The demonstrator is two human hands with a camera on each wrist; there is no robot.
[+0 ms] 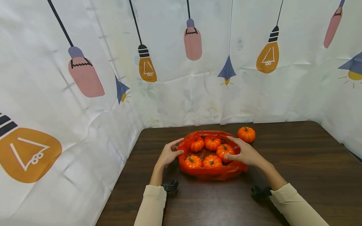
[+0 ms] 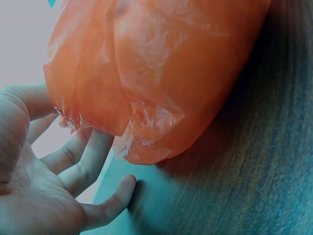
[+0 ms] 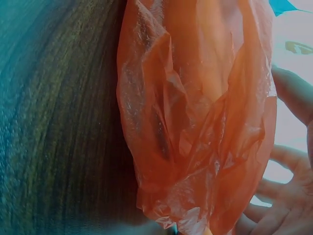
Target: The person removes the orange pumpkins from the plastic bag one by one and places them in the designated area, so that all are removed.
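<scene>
My left hand [image 2: 46,188] is at the left, palm showing, thumb and some fingers [image 2: 93,159] against the crumpled edge of an orange plastic bag [image 2: 166,68], their tips hidden behind it. One finger points out just beside the bag, near the dark wood-grained bench [image 2: 249,161] on the right.

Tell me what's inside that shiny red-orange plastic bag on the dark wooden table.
Five round, ribbed, glossy orange pumpkins show inside the red-orange plastic bag. Whatever might lie beneath them is covered and can't be seen.
</scene>
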